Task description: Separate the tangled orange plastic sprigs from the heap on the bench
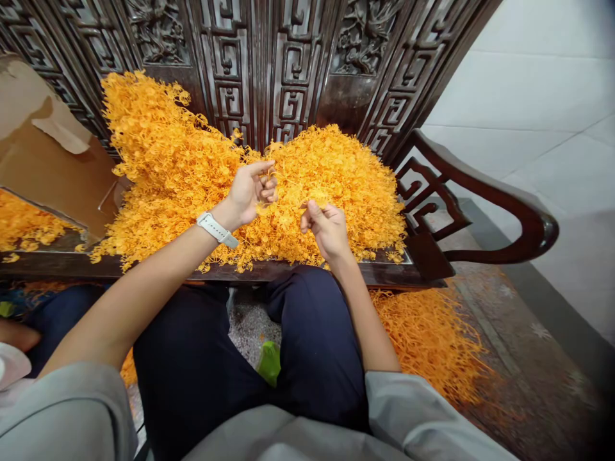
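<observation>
A large heap of small orange curly plastic pieces (177, 173) covers the dark wooden bench seat. Over the middle of the heap is my left hand (252, 192), a white watch (217, 229) on its wrist. Its index finger points forward and the other fingers curl inward; bits of orange show around them, but what they hold is unclear. My right hand (329, 232) is lower and to the right, near the front of the heap. Its thumb and index finger are pinched together, and whatever lies between them is too small to make out. The hands are apart.
A torn cardboard box (52, 153) stands at left. Behind the heap rises a carved dark wood backrest (262, 70); a curved armrest (504, 246) juts out at right. More orange strands (432, 339) lie below the bench. Another person's arm (19, 334) shows at far left.
</observation>
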`<move>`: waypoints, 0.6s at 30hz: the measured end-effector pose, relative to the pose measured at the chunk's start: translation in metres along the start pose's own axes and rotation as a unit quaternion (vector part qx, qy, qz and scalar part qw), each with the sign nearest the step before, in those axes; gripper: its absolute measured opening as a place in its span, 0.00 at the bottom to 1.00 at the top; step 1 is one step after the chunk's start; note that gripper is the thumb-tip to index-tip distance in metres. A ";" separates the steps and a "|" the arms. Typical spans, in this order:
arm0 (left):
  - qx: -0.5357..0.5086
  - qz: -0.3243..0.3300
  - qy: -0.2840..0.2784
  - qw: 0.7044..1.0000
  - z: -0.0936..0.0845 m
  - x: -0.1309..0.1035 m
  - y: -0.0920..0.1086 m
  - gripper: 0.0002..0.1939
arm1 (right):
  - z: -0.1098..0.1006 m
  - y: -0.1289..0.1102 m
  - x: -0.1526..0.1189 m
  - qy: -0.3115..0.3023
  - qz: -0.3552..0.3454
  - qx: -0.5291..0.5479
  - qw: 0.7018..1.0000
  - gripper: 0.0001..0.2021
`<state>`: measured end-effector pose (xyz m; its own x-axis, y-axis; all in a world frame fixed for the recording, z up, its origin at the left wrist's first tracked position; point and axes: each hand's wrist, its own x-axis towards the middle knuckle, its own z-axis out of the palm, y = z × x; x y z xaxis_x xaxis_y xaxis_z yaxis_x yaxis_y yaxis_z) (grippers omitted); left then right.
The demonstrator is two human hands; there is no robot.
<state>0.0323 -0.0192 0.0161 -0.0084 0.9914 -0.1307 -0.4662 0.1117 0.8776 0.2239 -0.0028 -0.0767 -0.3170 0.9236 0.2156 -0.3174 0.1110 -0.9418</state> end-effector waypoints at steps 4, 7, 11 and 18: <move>0.187 0.059 -0.093 0.976 -0.007 -0.006 0.008 0.23 | 0.005 -0.005 0.000 0.059 -0.028 0.056 0.996 0.26; 0.296 0.079 -0.130 0.943 -0.011 -0.011 0.007 0.24 | 0.002 -0.008 0.003 0.113 -0.026 0.122 0.986 0.22; 0.404 0.053 -0.155 0.900 -0.019 -0.009 0.000 0.17 | -0.002 -0.009 0.004 0.147 -0.022 0.160 0.976 0.17; 0.411 0.070 -0.161 0.895 -0.011 -0.006 -0.003 0.20 | -0.003 -0.017 0.006 0.145 0.016 0.348 0.926 0.17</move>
<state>0.0240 -0.0259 0.0092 0.3019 0.9529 0.0299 0.3280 -0.1333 0.9352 0.2297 0.0018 -0.0599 -0.1145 0.9933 0.0161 -0.8428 -0.0885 -0.5309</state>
